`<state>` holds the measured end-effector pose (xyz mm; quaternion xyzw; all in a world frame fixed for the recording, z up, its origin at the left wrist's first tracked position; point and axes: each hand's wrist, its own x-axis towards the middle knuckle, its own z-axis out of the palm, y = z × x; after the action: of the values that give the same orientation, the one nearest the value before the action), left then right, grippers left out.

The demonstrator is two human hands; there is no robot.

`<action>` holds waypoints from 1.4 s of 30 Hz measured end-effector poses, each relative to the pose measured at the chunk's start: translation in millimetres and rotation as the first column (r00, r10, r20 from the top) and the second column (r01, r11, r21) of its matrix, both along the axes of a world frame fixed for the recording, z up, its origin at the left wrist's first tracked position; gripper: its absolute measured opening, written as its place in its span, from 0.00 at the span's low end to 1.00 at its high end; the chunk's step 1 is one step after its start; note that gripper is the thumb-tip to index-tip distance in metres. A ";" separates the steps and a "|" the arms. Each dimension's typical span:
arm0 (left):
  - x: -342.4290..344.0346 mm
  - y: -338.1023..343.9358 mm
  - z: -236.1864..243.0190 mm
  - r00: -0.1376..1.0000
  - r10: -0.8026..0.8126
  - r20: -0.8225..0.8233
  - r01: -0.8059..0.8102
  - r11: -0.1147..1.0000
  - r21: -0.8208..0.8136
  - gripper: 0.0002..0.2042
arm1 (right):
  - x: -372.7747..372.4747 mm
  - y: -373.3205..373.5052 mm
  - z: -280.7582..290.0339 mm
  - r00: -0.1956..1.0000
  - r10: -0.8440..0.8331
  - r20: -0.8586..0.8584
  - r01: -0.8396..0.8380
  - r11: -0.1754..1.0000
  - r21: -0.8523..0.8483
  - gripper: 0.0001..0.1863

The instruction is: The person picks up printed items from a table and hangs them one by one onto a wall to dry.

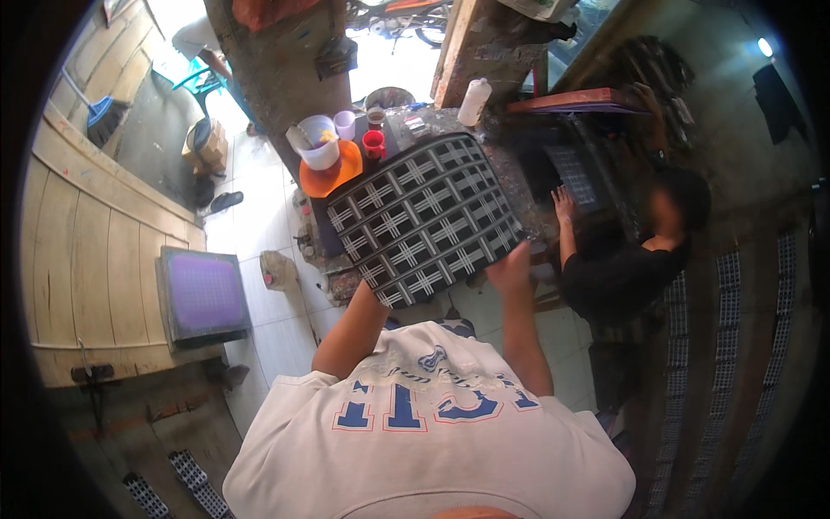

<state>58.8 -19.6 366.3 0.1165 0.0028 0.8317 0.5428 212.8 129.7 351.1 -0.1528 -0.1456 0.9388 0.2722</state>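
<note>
I hold a black panel [421,216] with a grey and white plaid pattern raised in front of me, over the near side of a cluttered worktable. My left hand [376,296] is at its lower-left corner, fingers mostly hidden beneath it. My right hand [510,264] grips its lower-right corner. Just beyond the panel are an orange dish [341,180] with a white tub [320,151] on it, a red mug [373,144], a pale purple cup [344,124] and a white bottle [474,102].
A co-worker [627,277] in black bends at a printing frame [575,173] on my right, one hand on it, another at a raised red-edged frame [571,102]. A purple screen [201,292] leans against wooden boards on the left. Another person [199,43] is near the doorway.
</note>
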 end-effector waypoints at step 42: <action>-47.8 11.5 55.5 0.945 -0.094 -0.314 0.034 0.980 -0.194 0.21 | 16.1 11.6 56.6 0.856 -0.439 0.275 0.183 0.753 0.632 0.07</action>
<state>11.0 -8.1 421.8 0.1995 0.1652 0.7795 0.5704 228.9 141.3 407.7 -0.2759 -0.4521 0.7341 0.4249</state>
